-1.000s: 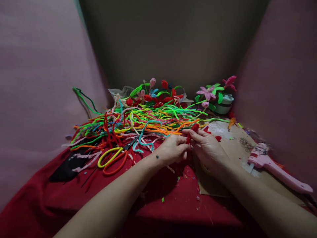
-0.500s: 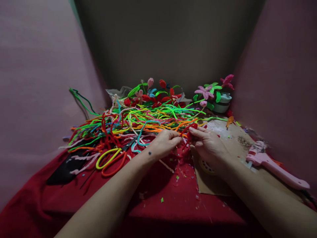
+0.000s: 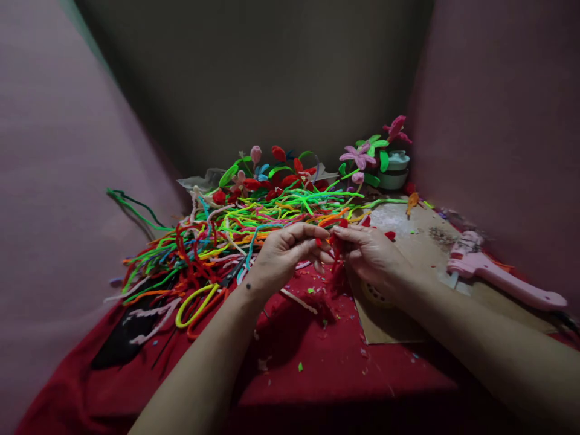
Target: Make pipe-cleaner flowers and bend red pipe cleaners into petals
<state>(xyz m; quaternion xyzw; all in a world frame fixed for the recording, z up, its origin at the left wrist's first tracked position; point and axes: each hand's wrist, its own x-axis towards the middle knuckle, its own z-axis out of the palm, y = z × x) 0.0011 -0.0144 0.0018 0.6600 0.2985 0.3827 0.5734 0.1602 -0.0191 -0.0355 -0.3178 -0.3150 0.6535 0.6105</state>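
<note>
Between my hands is a red pipe cleaner (image 3: 336,246), bent into loops. My right hand (image 3: 369,257) pinches it between thumb and fingers, with more red fuzzy pieces (image 3: 389,235) showing past the knuckles. My left hand (image 3: 290,251) has its thumb and fingers curled at the pipe cleaner's left side, closed on a red end of it. Behind both hands spreads a heap of coloured pipe cleaners (image 3: 290,208). Scissors with yellow and orange handles (image 3: 196,305) lie left of my left wrist, partly hidden by my forearm.
A pink glue gun (image 3: 502,272) rests on a cardboard sheet (image 3: 399,329) at the right, beside a partly hidden yellow roll (image 3: 376,296). Fuzzy flowers (image 3: 357,157) and a pale blue pot (image 3: 393,175) stand behind. Scraps dot the red cloth (image 3: 290,374); a black flat object (image 3: 118,338) lies left.
The view has shifted slightly, and the scene sits further left. My left hand has turned, its fingers curling higher around the red pipe cleaner; my right hand keeps its pinch.
</note>
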